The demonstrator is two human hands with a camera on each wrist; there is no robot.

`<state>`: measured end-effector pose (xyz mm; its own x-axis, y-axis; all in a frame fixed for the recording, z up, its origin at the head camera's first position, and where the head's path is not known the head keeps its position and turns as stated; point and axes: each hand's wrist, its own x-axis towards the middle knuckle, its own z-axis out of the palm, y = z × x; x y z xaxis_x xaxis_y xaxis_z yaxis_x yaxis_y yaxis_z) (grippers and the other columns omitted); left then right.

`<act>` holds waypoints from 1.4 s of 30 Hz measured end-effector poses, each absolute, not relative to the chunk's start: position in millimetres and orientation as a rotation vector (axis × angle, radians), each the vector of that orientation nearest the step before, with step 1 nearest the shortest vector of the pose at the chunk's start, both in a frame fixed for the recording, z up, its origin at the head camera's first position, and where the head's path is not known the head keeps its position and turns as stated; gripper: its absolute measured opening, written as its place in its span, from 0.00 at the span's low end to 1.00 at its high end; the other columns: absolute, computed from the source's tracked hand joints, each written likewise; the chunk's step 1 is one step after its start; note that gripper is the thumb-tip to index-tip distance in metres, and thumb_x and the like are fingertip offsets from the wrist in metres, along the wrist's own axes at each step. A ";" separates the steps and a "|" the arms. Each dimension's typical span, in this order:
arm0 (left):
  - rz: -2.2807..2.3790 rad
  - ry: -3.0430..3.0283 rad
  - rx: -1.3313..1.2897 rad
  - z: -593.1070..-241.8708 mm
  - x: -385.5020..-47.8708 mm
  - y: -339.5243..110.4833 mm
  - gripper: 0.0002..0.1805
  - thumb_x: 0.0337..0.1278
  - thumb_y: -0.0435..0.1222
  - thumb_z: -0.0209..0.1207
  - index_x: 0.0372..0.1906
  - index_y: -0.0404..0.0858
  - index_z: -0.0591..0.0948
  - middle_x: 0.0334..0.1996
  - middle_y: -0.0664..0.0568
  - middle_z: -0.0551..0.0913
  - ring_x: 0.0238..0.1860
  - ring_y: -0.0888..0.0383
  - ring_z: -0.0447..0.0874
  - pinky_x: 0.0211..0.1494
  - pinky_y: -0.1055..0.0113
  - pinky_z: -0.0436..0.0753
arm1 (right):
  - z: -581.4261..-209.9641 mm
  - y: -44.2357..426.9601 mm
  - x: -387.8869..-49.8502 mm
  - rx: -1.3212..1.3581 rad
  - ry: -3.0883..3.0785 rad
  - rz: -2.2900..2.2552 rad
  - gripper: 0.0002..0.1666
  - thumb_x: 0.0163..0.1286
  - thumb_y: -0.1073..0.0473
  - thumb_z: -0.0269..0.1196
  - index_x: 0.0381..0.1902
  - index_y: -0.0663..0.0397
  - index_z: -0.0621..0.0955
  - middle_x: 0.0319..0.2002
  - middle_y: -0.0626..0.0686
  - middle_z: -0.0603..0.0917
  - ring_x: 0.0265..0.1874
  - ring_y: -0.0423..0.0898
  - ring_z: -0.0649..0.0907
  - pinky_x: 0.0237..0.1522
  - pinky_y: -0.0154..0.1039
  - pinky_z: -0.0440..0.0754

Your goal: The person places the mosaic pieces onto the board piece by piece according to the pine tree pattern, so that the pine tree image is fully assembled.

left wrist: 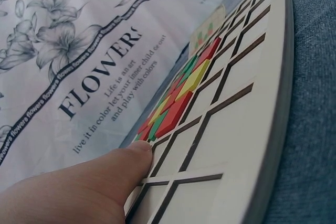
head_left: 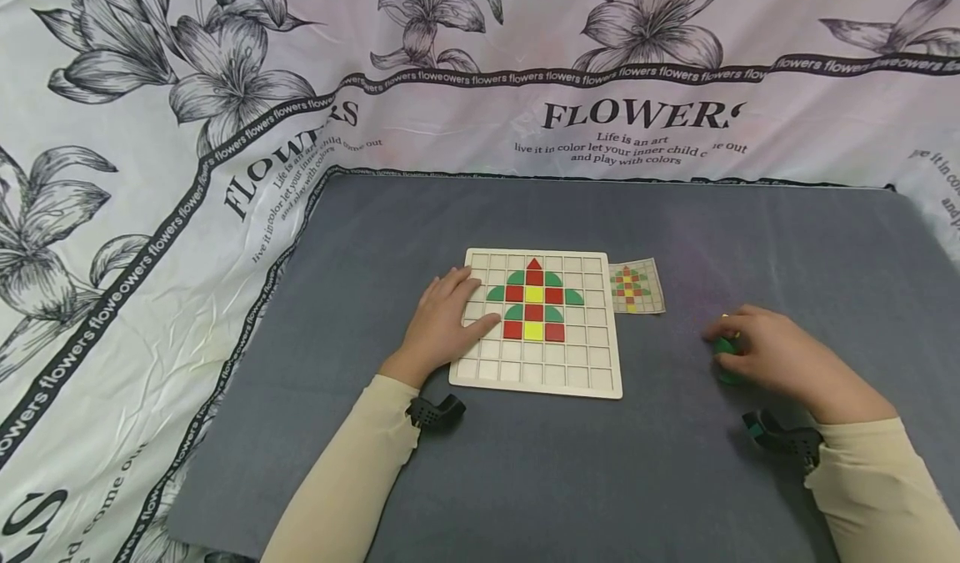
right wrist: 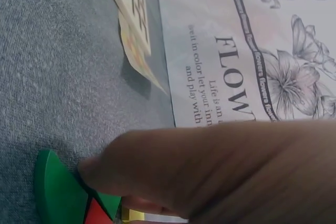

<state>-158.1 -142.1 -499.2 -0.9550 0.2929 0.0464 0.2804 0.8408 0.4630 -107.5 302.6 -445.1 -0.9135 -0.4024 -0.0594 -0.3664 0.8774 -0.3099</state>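
My left hand (head_left: 442,325) rests on the left edge of a pale wooden grid board (head_left: 536,374), fingers fairly straight and thumb laid over its face. In the left wrist view the thumb (left wrist: 100,179) touches the grid near the coloured tiles (left wrist: 176,114). These red, green and yellow tiles (head_left: 534,294) form a tree-like figure. Over a small group of loose pieces, my right hand (head_left: 783,363) bends its fingers. The right wrist view shows its thumb against green pieces (right wrist: 58,192), with a red piece (right wrist: 97,214) and a yellow piece (right wrist: 134,214) close by. Whether it pinches one is hidden.
A small pattern card (head_left: 637,286) with a coloured tree figure lies against the board's right edge. Grey cloth (head_left: 562,480) covers the table. White fabric (head_left: 450,125) printed with flowers and lettering hangs behind and along the left side.
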 end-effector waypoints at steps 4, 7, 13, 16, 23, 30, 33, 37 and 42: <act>0.753 2.988 0.465 -498.4 -158.1 -141.9 0.39 0.68 0.58 0.63 0.76 0.40 0.73 0.80 0.47 0.64 0.84 0.48 0.55 0.87 0.52 0.49 | -445.2 302.8 -107.4 -0.603 2.941 -0.451 0.13 0.58 0.64 0.77 0.41 0.62 0.89 0.34 0.54 0.84 0.33 0.50 0.81 0.37 0.53 0.81; 0.755 2.989 0.466 -498.2 -158.1 -141.8 0.39 0.69 0.58 0.63 0.76 0.40 0.73 0.80 0.47 0.64 0.84 0.48 0.55 0.87 0.52 0.49 | -445.6 300.9 -107.0 -0.576 2.949 -0.467 0.13 0.59 0.60 0.79 0.40 0.61 0.89 0.31 0.50 0.84 0.32 0.48 0.81 0.36 0.52 0.82; 0.744 2.983 0.470 -498.0 -157.9 -141.2 0.39 0.69 0.58 0.62 0.76 0.41 0.73 0.80 0.47 0.64 0.84 0.48 0.54 0.87 0.51 0.48 | -447.9 294.7 -106.1 -0.517 2.916 -0.526 0.18 0.64 0.51 0.78 0.40 0.60 0.87 0.27 0.43 0.83 0.27 0.39 0.78 0.30 0.43 0.79; 0.739 2.981 0.473 -498.1 -157.9 -141.2 0.40 0.69 0.58 0.62 0.76 0.40 0.72 0.81 0.47 0.63 0.84 0.48 0.54 0.87 0.52 0.48 | -448.6 294.0 -104.4 -0.558 2.920 -0.549 0.17 0.60 0.53 0.79 0.40 0.57 0.87 0.27 0.42 0.80 0.26 0.37 0.75 0.29 0.40 0.76; 0.739 2.982 0.474 -496.0 -157.7 -141.4 0.40 0.69 0.59 0.62 0.76 0.40 0.72 0.81 0.46 0.63 0.84 0.48 0.54 0.87 0.52 0.47 | -448.0 292.2 -105.0 -0.592 2.897 -0.565 0.12 0.58 0.59 0.80 0.33 0.54 0.85 0.27 0.42 0.83 0.27 0.37 0.78 0.29 0.40 0.77; 0.731 2.993 0.475 -496.2 -158.6 -142.2 0.39 0.69 0.59 0.61 0.76 0.40 0.73 0.80 0.46 0.64 0.83 0.47 0.55 0.87 0.52 0.48 | -447.8 275.1 -109.2 -0.574 2.853 -0.560 0.11 0.62 0.58 0.78 0.32 0.57 0.86 0.29 0.45 0.85 0.29 0.40 0.80 0.31 0.43 0.81; 0.727 2.992 0.470 -496.2 -158.2 -142.2 0.39 0.69 0.59 0.61 0.76 0.40 0.73 0.80 0.47 0.64 0.84 0.48 0.54 0.87 0.52 0.48 | -449.9 265.0 -110.4 -0.610 2.861 -0.545 0.10 0.61 0.58 0.77 0.33 0.58 0.87 0.29 0.45 0.85 0.28 0.40 0.80 0.32 0.44 0.81; 0.731 2.984 0.462 -495.4 -157.2 -141.5 0.39 0.69 0.58 0.62 0.76 0.40 0.72 0.80 0.47 0.64 0.84 0.48 0.54 0.87 0.52 0.48 | -453.3 253.0 -111.5 -0.679 2.895 -0.565 0.07 0.59 0.59 0.76 0.31 0.55 0.87 0.28 0.43 0.84 0.27 0.38 0.80 0.33 0.43 0.82; 0.749 2.979 0.460 -495.6 -156.1 -141.8 0.39 0.70 0.58 0.61 0.76 0.40 0.73 0.80 0.47 0.64 0.84 0.48 0.54 0.87 0.52 0.48 | -454.6 243.4 -113.7 -0.753 2.898 -0.646 0.06 0.57 0.62 0.76 0.30 0.54 0.87 0.26 0.42 0.83 0.26 0.36 0.79 0.30 0.40 0.82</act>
<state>-156.1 -141.8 -495.6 -0.9554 0.2929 0.0368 0.2755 0.8399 0.4676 -113.7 243.4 -454.6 -0.8763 -0.4808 0.0293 -0.4478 0.7906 -0.4177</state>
